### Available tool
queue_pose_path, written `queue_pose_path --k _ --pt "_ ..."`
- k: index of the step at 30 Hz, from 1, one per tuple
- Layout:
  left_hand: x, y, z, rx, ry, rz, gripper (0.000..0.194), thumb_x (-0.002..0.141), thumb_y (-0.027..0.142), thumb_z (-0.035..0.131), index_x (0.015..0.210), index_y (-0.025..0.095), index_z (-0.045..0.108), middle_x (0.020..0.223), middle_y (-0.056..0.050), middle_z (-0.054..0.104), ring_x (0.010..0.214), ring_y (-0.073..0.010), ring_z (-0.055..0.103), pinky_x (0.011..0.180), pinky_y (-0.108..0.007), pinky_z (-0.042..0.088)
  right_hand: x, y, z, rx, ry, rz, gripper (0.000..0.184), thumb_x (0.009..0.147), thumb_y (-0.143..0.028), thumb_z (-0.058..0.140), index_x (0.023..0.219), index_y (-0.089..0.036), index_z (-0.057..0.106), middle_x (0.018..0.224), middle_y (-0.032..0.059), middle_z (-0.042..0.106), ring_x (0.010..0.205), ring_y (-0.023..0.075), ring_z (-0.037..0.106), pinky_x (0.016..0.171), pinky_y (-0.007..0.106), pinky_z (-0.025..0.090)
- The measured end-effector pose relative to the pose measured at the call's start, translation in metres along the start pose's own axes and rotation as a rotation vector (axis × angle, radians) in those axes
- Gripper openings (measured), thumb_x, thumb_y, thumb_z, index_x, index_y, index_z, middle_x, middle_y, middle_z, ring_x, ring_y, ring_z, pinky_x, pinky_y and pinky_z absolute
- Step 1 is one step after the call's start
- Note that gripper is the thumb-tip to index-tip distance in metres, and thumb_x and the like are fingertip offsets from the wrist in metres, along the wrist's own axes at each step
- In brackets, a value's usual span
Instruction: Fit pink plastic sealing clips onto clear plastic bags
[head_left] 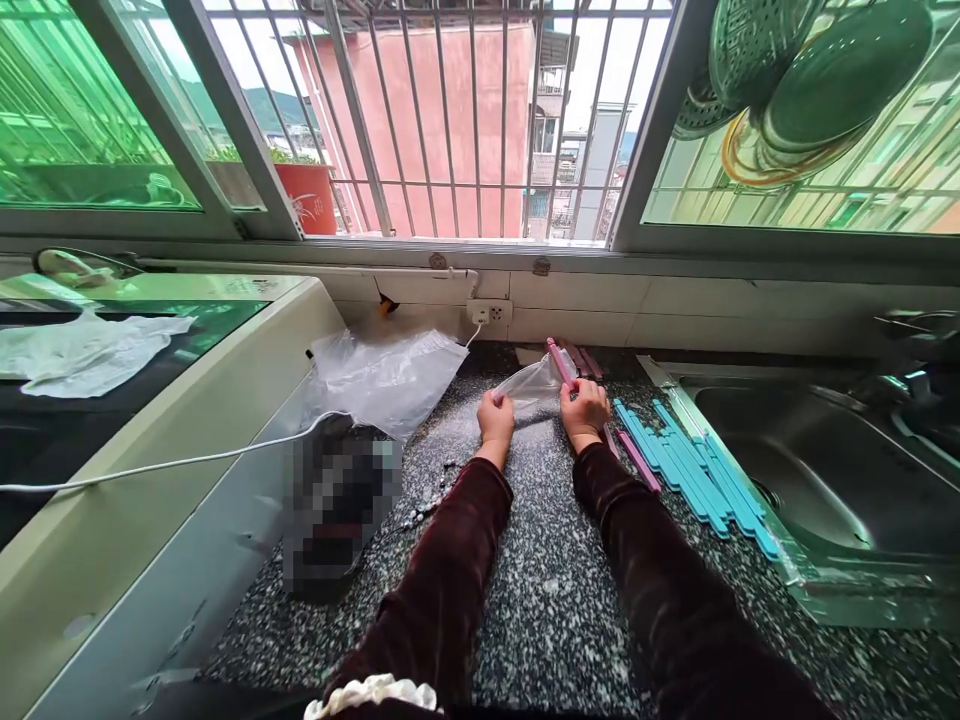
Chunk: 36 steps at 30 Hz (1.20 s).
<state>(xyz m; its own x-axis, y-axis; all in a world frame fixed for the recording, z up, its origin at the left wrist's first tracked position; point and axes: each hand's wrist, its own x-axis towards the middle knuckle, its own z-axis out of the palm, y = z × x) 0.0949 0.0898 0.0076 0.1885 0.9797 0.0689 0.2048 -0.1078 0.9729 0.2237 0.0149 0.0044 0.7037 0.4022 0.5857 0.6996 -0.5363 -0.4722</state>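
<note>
My left hand (496,420) pinches one side of a small clear plastic bag (531,382) above the speckled countertop. My right hand (585,410) is closed around a pink plastic stick (559,362), which slants up and away along the bag's right side. Whether the stick is fastened to the bag or only lies against it, I cannot tell. Another pink stick (639,462) lies just right of my right wrist. Beside it, several light-blue plastic sticks (686,465) are spread in a loose pile. More dull pink strips (589,362) lie behind my right hand.
A larger clear bag (386,375) lies at the back left, near a blurred dark object (341,510). A white cable (202,458) runs across the pale appliance (172,400). The metal sink (810,470) is at right. A wall socket (491,313) and barred window stand behind.
</note>
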Motion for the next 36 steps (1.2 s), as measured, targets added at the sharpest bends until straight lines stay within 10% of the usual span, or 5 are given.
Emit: queue_pose_path --k 10,23,36 --pt "0.046 0.005 0.036 0.191 0.072 0.106 0.050 0.078 0.024 0.053 0.127 0.020 0.044 0.085 -0.007 0.066 0.080 -0.0215 0.062 0.072 -0.030 0.043 0.041 0.007 0.038 -0.019 0.068 0.145 0.024 0.080 -0.034 0.046 0.079 -0.016 0.060 0.081 0.0113 0.063 0.079 0.0232 0.050 0.066 0.031 0.026" --pt "0.095 0.008 0.064 0.272 -0.034 0.231 0.051 0.078 0.022 0.053 0.129 0.023 0.046 0.094 -0.009 0.064 0.089 -0.0232 0.061 0.078 -0.031 0.043 0.067 0.018 0.062 -0.064 0.139 0.214 0.024 0.076 -0.037 0.048 0.072 -0.017 0.061 0.074 0.0111 0.065 0.074 0.0234 0.052 0.063 0.031 0.026" --pt "0.066 0.002 0.043 0.293 -0.059 0.245 0.052 0.077 0.022 0.054 0.126 0.008 0.044 0.111 -0.019 0.053 0.108 -0.0272 0.052 0.092 -0.035 0.039 0.059 0.007 0.052 -0.039 0.167 0.184 0.029 0.079 -0.038 0.044 0.087 -0.014 0.059 0.082 0.0150 0.064 0.077 0.0260 0.050 0.064 0.032 0.026"
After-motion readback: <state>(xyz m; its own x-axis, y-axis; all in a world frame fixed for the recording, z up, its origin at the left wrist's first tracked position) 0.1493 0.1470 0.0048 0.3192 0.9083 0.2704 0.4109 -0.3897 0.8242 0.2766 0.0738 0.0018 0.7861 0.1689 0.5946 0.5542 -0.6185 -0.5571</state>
